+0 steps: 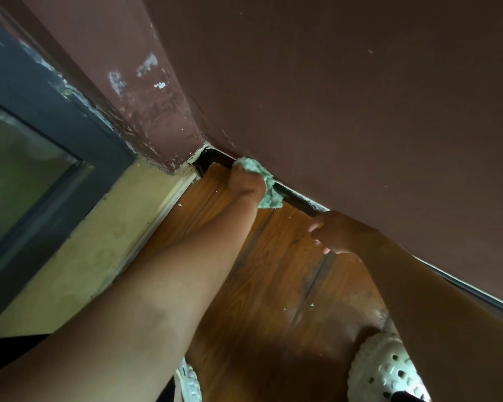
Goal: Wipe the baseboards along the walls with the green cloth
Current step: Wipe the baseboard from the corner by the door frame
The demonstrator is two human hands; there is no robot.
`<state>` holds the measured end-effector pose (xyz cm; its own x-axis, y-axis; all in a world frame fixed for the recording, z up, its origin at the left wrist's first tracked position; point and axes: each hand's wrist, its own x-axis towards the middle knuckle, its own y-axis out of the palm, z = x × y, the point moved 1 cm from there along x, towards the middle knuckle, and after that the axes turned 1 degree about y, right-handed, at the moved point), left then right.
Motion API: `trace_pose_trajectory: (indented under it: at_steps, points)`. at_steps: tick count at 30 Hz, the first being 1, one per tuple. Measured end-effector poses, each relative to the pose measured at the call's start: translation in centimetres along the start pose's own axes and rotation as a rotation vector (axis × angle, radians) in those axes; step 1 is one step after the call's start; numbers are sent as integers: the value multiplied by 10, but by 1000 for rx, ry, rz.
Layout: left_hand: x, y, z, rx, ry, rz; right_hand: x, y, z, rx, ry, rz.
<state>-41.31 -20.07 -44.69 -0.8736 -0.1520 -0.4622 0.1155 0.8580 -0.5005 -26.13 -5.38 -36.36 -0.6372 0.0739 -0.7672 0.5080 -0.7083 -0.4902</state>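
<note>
**Cloth being pressed to the baseboard by the corner**

At the centre of the frame the cloth [270, 197] is being gripped by the left hand [246, 184], whose fingers are curled round it. It is being bunched between that hand and the black baseboard [299, 200]. Its green pile is showing above and to the right of the hand and is hanging towards the floor [273, 271]. It is being pressed on the strip just right of the corner, under the wall [360, 97]. The right hand [336, 232] is being held right of centre, near the baseboard and apart from the cloth. Its fingers are loosely curled and nothing is seen in them. A shoe [386, 369] is being shown at the bottom.
</note>
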Motion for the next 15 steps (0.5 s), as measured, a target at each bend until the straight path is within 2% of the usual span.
trace_pose_trajectory:
  at_steps: [2,5,11,15]
  points:
    - [-3,5,-3,-34,-10,2,-1,0,-4,36,13,1]
    - [-28,30,6,41,45,104,-1,0,-5,42,15,11]
    - [-42,51,19,-46,26,280,5,-1,-5,40,9,9]
    - [-33,40,16,-103,12,85,4,-3,-5,7,11,6]
